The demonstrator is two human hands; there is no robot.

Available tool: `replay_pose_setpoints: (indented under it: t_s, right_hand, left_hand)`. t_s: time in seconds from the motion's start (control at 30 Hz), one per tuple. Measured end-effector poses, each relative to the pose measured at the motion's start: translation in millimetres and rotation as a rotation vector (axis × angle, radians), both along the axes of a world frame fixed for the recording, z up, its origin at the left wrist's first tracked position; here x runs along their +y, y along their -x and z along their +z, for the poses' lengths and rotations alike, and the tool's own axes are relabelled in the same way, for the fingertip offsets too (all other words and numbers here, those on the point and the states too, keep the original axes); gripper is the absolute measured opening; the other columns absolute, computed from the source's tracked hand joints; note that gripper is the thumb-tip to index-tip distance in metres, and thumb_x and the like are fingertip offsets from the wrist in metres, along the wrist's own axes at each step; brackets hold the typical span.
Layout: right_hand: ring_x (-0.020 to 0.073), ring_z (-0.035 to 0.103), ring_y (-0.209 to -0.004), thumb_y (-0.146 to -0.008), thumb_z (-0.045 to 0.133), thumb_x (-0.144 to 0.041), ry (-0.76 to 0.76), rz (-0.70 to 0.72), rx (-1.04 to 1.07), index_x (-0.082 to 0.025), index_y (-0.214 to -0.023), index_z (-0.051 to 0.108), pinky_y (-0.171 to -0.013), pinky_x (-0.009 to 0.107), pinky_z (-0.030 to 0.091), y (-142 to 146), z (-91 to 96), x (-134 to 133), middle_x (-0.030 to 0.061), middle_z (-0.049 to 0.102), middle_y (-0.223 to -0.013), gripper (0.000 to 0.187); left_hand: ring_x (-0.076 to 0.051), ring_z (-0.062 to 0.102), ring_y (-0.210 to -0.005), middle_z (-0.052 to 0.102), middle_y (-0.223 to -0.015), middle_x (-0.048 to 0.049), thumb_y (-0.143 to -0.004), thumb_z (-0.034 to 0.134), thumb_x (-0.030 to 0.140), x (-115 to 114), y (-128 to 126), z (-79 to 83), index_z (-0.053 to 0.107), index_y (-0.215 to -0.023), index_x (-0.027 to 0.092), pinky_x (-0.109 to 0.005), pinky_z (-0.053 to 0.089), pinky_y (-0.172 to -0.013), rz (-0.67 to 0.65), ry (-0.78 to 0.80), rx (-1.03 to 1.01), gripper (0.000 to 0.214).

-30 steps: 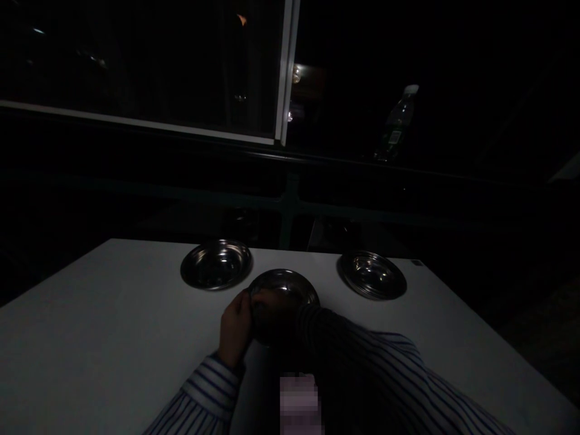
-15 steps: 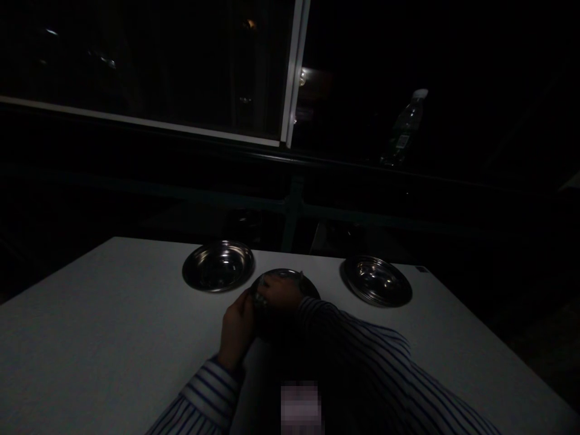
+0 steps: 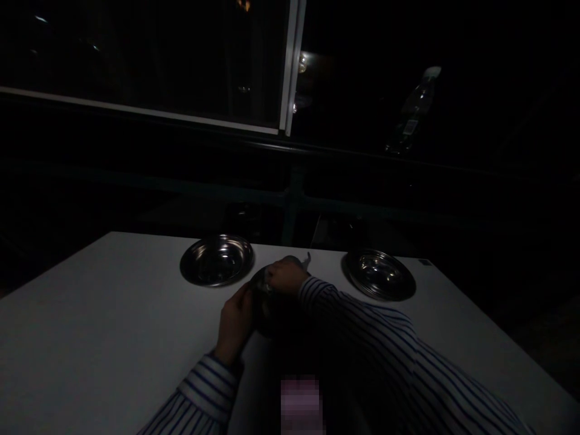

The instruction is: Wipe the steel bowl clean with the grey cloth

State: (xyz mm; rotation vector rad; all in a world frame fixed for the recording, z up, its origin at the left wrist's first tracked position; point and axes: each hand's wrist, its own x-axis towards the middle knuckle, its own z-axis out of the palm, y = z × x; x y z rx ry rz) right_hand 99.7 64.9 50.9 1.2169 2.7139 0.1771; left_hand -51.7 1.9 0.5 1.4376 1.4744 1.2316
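Note:
A round metal plate [image 3: 259, 320] is in front of me on the white table [image 3: 136, 326], mostly covered by my hands and deep shadow. My left hand [image 3: 234, 323] is closed at the plate's left rim, fingers pinching its edge. Over the plate's upper part, my right hand [image 3: 286, 278] is curled round a greyish, cloth-like piece [image 3: 307, 261], whose pointed end pokes out beyond the knuckles. The dim light hides most of that piece and the right fingertips.
A shiny metal plate [image 3: 217, 261] lies at the table's far left of centre. Several stacked metal plates [image 3: 379, 275] are at the far right. Behind the table, a clear bottle [image 3: 414, 112] with a white cap stands on a dark ledge near a window frame [image 3: 290, 72].
My right hand has shifted slightly up and right over the plate, and the pointed end of the greyish piece sticks out farther. My left hand stays at the rim. The view has tilted slightly.

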Motion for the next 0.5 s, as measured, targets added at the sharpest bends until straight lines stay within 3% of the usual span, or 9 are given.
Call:
replay_pose_setpoints:
  t_s: [0.17, 0.33, 0.5]
  right_hand:
    - [0.0188, 0.055, -0.100, -0.087, 0.051, -0.025, 0.130, -0.064, -0.090, -0.014, -0.094, 0.060, -0.087, 0.042, 0.043, -17, 0.8, -1, 0.0061, 0.060, -0.104, 0.016]
    - [0.0161, 0.061, -0.086, -0.086, 0.052, -0.037, 0.320, -0.157, -0.154, -0.015, -0.098, 0.060, -0.078, 0.037, 0.048, -38, 0.7, -18, 0.0049, 0.063, -0.095, 0.027]
    - [0.0172, 0.059, -0.092, -0.087, 0.051, -0.035, 0.354, -0.160, -0.121, -0.015, -0.102, 0.059, -0.082, 0.039, 0.047, -31, 6.5, -18, 0.0061, 0.062, -0.102, 0.027]
  left_hand:
    - [-0.026, 0.063, -0.091, 0.068, -0.104, -0.0133, -0.079, 0.045, 0.035, -2, -2, 2.1, 0.063, -0.107, 0.011, -0.034, 0.049, -0.076, 0.071, 0.003, -0.010, 0.042]
    - [-0.025, 0.065, -0.085, 0.070, -0.096, -0.0134, -0.079, 0.045, 0.036, -1, -6, -1.4, 0.065, -0.104, 0.011, -0.035, 0.049, -0.075, 0.155, 0.042, -0.015, 0.041]
    - [-0.024, 0.064, -0.088, 0.070, -0.098, -0.0121, -0.079, 0.044, 0.037, 0, -3, -3.2, 0.064, -0.104, 0.012, -0.033, 0.048, -0.077, 0.063, -0.014, -0.042, 0.041]
